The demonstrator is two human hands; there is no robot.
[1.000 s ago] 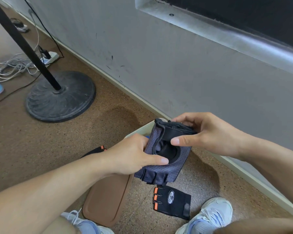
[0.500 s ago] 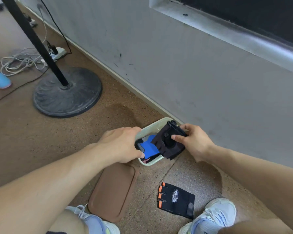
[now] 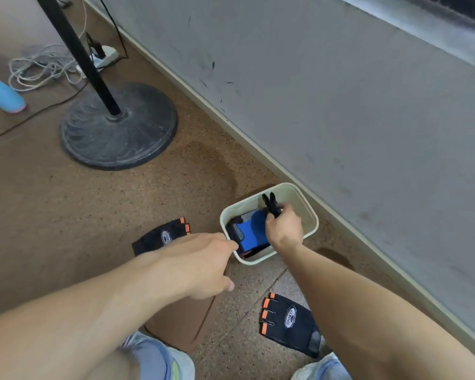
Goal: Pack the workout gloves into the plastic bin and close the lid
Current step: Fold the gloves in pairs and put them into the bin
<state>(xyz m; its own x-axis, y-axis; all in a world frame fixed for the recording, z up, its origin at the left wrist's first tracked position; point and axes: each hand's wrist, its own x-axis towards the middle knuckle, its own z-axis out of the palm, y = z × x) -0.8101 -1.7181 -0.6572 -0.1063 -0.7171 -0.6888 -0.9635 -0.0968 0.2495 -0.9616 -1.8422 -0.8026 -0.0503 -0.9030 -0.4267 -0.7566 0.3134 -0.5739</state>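
A pale plastic bin (image 3: 310,215) stands on the floor by the wall, holding a blue and black glove (image 3: 251,233). My right hand (image 3: 284,229) is inside the bin, shut on a dark folded glove (image 3: 270,205) whose end sticks up. My left hand (image 3: 203,263) hovers at the bin's left rim, fingers loosely curled, holding nothing. One black glove with orange fingertips (image 3: 163,237) lies left of the bin. Another black and orange glove (image 3: 290,323) lies nearer me, by my right shoe. The brown lid (image 3: 184,322) lies flat on the floor under my left forearm.
A heavy round stand base (image 3: 118,127) with a black pole sits on the floor to the far left. Behind it lie white cables and a power strip (image 3: 104,57). A blue bottle (image 3: 2,94) lies at the left edge. The grey wall runs along the right.
My right hand has carried the dark folded glove down into the bin. My left hand let go of it and pulled back to the bin's left rim. The view tilted down.
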